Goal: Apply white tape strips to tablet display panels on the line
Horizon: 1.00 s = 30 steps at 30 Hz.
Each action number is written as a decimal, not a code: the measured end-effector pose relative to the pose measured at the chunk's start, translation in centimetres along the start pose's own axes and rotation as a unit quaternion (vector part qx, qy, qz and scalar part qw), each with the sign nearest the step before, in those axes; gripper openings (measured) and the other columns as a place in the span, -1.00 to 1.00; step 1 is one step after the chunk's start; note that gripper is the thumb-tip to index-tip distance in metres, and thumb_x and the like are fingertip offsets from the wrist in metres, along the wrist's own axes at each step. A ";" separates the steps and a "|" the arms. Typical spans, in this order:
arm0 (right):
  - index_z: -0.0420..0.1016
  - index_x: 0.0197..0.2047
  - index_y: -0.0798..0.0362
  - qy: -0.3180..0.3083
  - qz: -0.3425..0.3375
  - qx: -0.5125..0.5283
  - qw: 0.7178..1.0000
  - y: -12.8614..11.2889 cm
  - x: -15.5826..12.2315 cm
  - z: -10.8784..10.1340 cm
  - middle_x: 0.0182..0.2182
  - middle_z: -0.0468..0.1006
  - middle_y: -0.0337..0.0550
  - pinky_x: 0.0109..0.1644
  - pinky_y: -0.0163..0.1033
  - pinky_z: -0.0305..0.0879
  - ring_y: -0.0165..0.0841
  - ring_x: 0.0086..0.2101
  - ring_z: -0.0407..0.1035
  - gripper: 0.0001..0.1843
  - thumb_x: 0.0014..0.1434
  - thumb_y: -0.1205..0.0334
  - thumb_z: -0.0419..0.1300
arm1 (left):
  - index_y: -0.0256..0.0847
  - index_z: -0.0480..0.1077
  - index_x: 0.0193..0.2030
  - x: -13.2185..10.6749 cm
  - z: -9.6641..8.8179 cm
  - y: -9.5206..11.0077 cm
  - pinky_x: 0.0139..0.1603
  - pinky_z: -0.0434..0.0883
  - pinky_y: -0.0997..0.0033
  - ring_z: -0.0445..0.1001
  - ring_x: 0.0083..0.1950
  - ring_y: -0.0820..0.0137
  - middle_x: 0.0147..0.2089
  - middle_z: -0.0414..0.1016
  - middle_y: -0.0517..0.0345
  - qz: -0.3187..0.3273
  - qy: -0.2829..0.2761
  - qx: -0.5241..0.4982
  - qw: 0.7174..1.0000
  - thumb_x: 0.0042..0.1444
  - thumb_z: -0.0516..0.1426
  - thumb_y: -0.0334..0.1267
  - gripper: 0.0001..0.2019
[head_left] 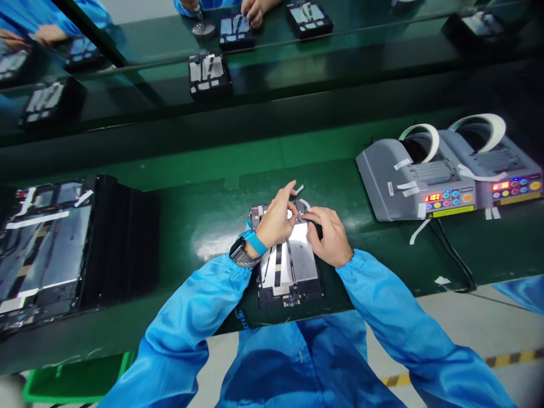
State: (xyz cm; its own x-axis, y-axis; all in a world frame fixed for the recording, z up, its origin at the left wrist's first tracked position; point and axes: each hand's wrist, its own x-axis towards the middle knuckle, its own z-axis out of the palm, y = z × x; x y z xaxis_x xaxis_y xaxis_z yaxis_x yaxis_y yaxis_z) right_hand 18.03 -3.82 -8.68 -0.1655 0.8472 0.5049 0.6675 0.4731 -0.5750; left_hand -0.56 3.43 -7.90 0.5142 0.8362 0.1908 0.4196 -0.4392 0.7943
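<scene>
An opened tablet [302, 263] lies on the green bench in front of me, its silver inner plate, dark ribbon cables and small boards exposed. My left hand [277, 220], with a blue band and a watch at the wrist, is over the tablet's upper part. Its thumb and index finger are pinched together, other fingers raised; anything between them is too small to make out. My right hand [328, 233] is on the upper right edge, index finger at the top corner and thumb on the plate. A short tape strip [305, 205] curves up between the hands; another strip [300, 190] shows near my left fingertips.
A stack of opened tablets [83, 249] stands at left. Two grey tape dispensers [429, 187] with lit displays sit at right, tape pieces and cables around them. A green bin [76, 379] is below. Across the bench, a co-worker's hands [254, 11] work beside more tablet stacks [208, 73].
</scene>
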 end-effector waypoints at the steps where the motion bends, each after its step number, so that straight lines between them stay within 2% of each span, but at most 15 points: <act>1: 0.40 0.16 0.02 -0.005 -0.008 -0.009 1.000 0.0 0.0 0.0 -0.01 0.65 0.06 0.10 0.09 0.42 -0.07 0.02 0.50 -0.65 0.36 0.42 0.07 | -0.11 -0.08 0.57 0.0 0.0 0.0 0.17 0.46 0.14 0.55 -0.05 0.32 0.18 0.46 -0.08 -0.001 0.001 0.003 1.000 0.13 0.13 -0.51 -0.12; 4: 0.40 0.18 0.07 -0.017 -0.028 -0.045 0.998 -0.1 0.0 0.1 -0.03 0.63 0.11 0.08 0.10 0.42 -0.05 -0.01 0.49 -0.65 0.36 0.41 0.08 | -0.09 -0.01 0.55 0.0 -0.1 0.3 0.22 0.42 0.03 0.51 0.02 0.24 0.25 0.42 -0.10 -0.011 0.019 0.035 0.999 0.11 0.15 -0.49 -0.14; 8: 0.35 0.24 0.10 -0.016 -0.054 -0.086 0.995 -0.4 -0.3 0.3 -0.02 0.61 0.15 0.10 0.13 0.43 -0.02 0.02 0.49 -0.60 0.36 0.41 0.07 | -0.17 0.07 0.50 -0.2 -0.4 0.9 0.33 0.30 -0.13 0.37 0.30 0.01 0.38 0.32 -0.21 -0.031 0.050 0.099 0.993 0.16 0.19 -0.37 -0.23; 11: 0.33 0.25 0.11 -0.009 -0.064 -0.103 0.993 -0.7 -0.5 0.5 -0.03 0.61 0.17 0.09 0.12 0.45 -0.02 0.03 0.49 -0.58 0.36 0.42 0.08 | -0.21 0.07 0.50 -0.4 -0.3 0.9 0.40 0.22 -0.16 0.25 0.43 -0.06 0.45 0.26 -0.26 -0.038 0.043 0.121 0.991 0.22 0.19 -0.27 -0.27; 19: 0.39 0.21 -0.01 0.037 -0.024 -0.026 0.999 -0.1 -0.5 0.4 -0.01 0.66 0.04 0.12 0.10 0.45 -0.08 0.03 0.51 -0.63 0.38 0.39 0.09 | -0.22 0.08 0.50 -0.5 0.0 0.6 0.39 0.21 -0.15 0.25 0.44 -0.08 0.45 0.27 -0.27 -0.066 0.032 0.132 0.988 0.23 0.19 -0.24 -0.28; 24: 0.40 0.22 0.00 0.006 -0.008 -0.024 1.000 0.0 -0.3 0.4 0.02 0.66 0.07 0.14 0.15 0.43 -0.05 0.05 0.51 -0.63 0.39 0.35 0.07 | -0.22 0.09 0.50 -0.3 -0.3 0.4 0.39 0.20 -0.13 0.26 0.42 -0.07 0.44 0.30 -0.25 -0.066 0.025 0.130 0.989 0.24 0.22 -0.21 -0.27; 30: 0.42 0.18 0.03 -0.020 -0.029 -0.049 0.998 0.3 0.0 0.3 -0.04 0.62 0.09 0.08 0.13 0.43 -0.04 0.00 0.50 -0.65 0.37 0.37 0.06 | -0.22 0.06 0.51 -0.3 -0.5 0.5 0.39 0.20 -0.12 0.27 0.42 -0.07 0.44 0.29 -0.25 -0.054 0.018 0.139 0.989 0.24 0.22 -0.21 -0.25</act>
State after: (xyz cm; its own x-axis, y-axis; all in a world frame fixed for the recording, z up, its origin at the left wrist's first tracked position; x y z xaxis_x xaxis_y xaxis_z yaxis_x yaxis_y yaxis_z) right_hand 17.98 -3.56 -9.03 -0.2342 0.8288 0.5082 0.7230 0.4980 -0.4789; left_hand -0.87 3.16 -7.24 0.4301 0.8922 0.1380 0.6624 -0.4157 0.6233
